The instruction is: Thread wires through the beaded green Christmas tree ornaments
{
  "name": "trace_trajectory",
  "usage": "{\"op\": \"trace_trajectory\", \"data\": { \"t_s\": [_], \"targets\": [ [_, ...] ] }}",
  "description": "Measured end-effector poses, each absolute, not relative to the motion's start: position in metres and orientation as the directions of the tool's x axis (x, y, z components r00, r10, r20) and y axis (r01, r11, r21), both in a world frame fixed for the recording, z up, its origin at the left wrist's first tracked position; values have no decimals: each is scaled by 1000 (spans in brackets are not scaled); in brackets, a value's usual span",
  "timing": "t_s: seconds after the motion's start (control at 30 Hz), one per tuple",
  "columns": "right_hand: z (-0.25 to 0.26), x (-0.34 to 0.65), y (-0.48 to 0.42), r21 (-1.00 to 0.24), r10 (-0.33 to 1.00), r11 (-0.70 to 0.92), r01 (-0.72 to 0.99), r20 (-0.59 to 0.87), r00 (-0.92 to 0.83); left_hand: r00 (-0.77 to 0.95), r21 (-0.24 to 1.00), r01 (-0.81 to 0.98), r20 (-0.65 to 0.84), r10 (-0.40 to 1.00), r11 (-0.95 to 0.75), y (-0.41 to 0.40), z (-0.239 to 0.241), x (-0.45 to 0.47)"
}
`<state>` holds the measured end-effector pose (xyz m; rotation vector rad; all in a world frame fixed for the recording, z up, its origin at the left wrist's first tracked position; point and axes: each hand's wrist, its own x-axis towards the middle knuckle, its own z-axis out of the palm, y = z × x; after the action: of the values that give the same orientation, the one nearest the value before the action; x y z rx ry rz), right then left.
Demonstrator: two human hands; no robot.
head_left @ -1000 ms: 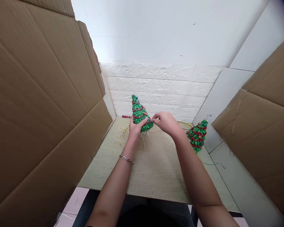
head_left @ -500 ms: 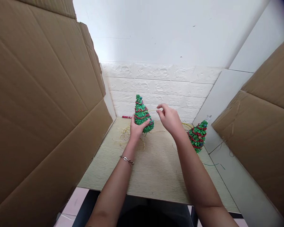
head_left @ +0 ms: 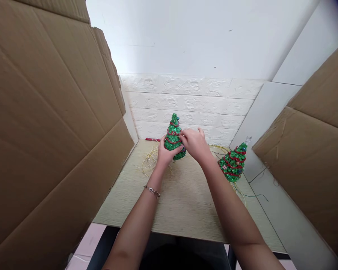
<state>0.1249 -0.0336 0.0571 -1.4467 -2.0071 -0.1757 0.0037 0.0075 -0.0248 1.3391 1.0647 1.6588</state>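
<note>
A small green tinsel tree [head_left: 173,134] wound with red garland stands upright at the far middle of the wooden table [head_left: 183,202]. My left hand [head_left: 166,154] is wrapped round its base from the left. My right hand [head_left: 195,144] is against the tree's right side with fingers pinched; what they hold is too thin to make out. A tangle of thin yellow wire [head_left: 150,160] lies on the table beside my left hand.
A second decorated green tree [head_left: 233,162] with a clear star top stands at the right table edge. A red pen-like stick [head_left: 151,139] lies by the white brick wall. Tall cardboard sheets [head_left: 50,123] close in left and right [head_left: 312,157].
My left hand has shifted the tree to the right and stood it straighter. My right hand rose away from the tree, then came back down against its right side.
</note>
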Motion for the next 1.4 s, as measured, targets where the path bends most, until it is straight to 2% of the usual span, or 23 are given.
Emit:
{"op": "trace_trajectory", "data": {
  "t_s": [0.2,0.43,0.6,0.83,0.93,1.23,1.3,1.4],
  "targets": [
    [54,123,-34,-294,810,381,876,563,-163,-211,933,-5,350,913,-359,7,-22,4],
    [65,141,-42,-318,847,385,866,494,-195,-238,925,-179,289,927,-334,4,-17,3],
    [73,143,-45,-330,866,391,859,447,-223,-267,934,-151,278,923,-324,5,-16,1],
    [75,144,-44,-402,806,389,829,584,-95,-243,926,-129,317,917,-354,7,-22,2],
    [75,141,-45,-368,789,396,841,606,-106,-231,928,-120,320,919,-353,6,-23,4],
    [61,125,-35,-134,798,340,931,564,-210,-219,924,-82,349,911,-374,6,-25,5],
    [58,123,-33,-121,803,340,933,553,-222,-228,924,-79,349,909,-374,6,-25,4],
    [58,124,-34,-179,807,383,906,543,-234,-233,923,-100,341,910,-372,7,-24,4]
  ]
}}
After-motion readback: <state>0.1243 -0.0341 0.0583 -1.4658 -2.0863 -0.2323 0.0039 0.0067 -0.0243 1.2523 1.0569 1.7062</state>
